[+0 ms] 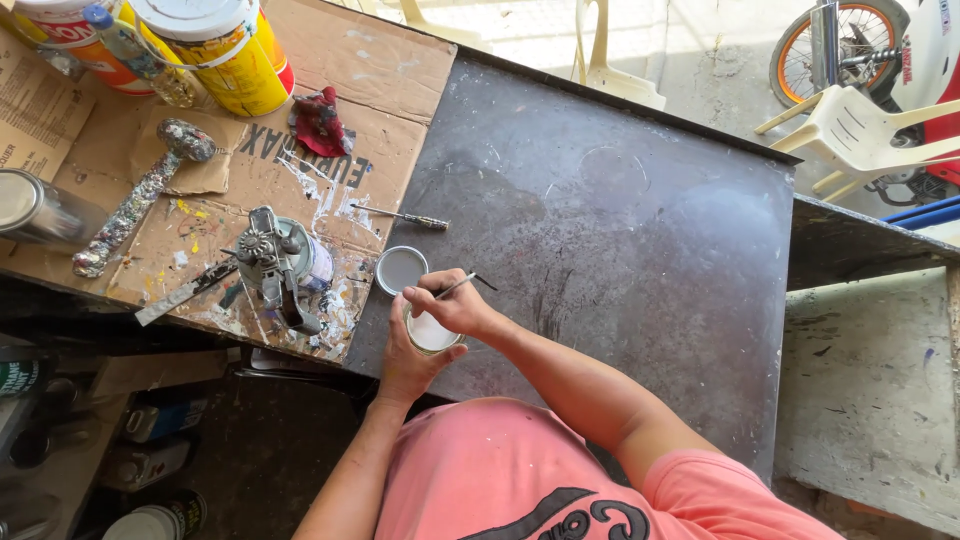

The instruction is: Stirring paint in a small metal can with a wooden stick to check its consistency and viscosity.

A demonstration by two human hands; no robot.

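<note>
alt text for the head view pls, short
Seen from above, a person's left hand steadies a small open can of white paint on a dark metal table while the right hand holds a thin tool over it. The can's lid lies beside it, next to paint-spattered cardboard bearing a screwdriver and larger paint cans.

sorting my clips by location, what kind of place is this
Probably an informal open-air paint workshop. The person's hands work at a small open paint can on a stained dark worktable, with a paint-caked mallet on spattered cardboard and a parked motorbike nearby.
</note>
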